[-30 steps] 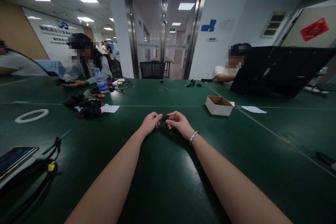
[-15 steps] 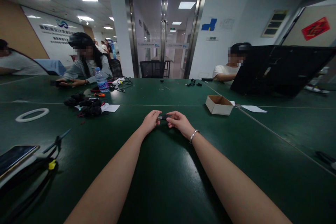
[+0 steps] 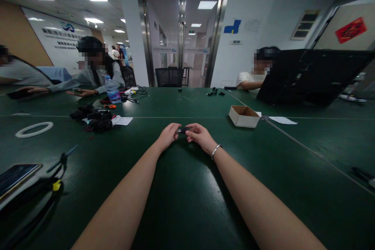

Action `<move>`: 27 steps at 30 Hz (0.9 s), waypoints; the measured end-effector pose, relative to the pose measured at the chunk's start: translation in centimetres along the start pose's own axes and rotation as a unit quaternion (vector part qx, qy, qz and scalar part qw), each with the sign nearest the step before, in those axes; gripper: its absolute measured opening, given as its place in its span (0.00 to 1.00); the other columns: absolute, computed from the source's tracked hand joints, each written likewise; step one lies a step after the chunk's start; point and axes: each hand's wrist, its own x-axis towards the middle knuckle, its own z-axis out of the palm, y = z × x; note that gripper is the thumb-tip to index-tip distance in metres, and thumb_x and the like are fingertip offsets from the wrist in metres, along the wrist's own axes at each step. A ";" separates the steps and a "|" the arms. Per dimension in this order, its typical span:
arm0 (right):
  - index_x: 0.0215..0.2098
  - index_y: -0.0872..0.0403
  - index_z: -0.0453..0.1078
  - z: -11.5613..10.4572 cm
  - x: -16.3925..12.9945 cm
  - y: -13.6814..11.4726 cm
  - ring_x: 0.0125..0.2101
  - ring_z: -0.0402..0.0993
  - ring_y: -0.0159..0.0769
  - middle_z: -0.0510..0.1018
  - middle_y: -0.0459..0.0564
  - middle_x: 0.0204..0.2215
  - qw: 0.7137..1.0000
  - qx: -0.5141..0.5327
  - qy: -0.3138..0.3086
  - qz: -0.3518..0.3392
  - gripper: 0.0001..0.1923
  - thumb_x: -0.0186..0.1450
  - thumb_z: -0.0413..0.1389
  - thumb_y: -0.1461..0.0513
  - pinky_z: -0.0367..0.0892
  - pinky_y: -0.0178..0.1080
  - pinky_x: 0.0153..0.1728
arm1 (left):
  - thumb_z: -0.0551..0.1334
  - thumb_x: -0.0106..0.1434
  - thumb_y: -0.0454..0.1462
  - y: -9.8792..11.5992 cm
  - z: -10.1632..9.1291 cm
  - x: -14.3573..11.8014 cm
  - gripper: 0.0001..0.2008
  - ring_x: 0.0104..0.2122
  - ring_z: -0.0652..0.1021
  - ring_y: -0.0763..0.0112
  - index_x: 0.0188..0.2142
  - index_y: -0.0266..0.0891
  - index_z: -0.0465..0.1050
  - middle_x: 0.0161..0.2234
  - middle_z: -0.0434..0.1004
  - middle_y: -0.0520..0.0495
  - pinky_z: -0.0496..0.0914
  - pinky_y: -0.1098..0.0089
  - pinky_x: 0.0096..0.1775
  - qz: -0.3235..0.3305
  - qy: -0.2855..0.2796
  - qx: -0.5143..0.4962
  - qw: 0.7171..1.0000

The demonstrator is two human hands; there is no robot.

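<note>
Both hands meet low over the dark green desk point(image 3: 187, 203), a little in front of the person, and between them sits a small black part point(image 3: 183, 130) with a pale glint at one end. The left hand point(image 3: 168, 136) pinches its left end and the right hand point(image 3: 200, 136), a metal bracelet point(image 3: 216, 150) on its wrist, pinches the right end, so each grip is closed on the part by the fingertips. It looks light and stiff, likely hard plastic, small enough that a fingertip pinch at each end is the natural hold; a smooth shell of that kind could slip or twist if squeezed loosely. What the part is exactly is too small to tell. A small cardboard box point(image 3: 243, 116) stands near on the right, and a heap of black pieces point(image 3: 95, 119) lies well apart on the left.
</note>
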 end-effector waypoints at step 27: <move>0.40 0.55 0.68 0.0 -0.2 -0.3 0.24 0.72 0.28 0.73 0.44 0.26 1.000 0.001 0.001 0.001 0.21 0.51 0.67 0.60 0.70 0.31 0.25 | 0.53 0.62 0.40 -0.1 0.1 0.0 0.15 0.17 0.65 0.78 0.47 0.37 0.66 0.21 0.66 0.53 0.58 0.79 0.19 0.021 -0.005 -0.012 1.000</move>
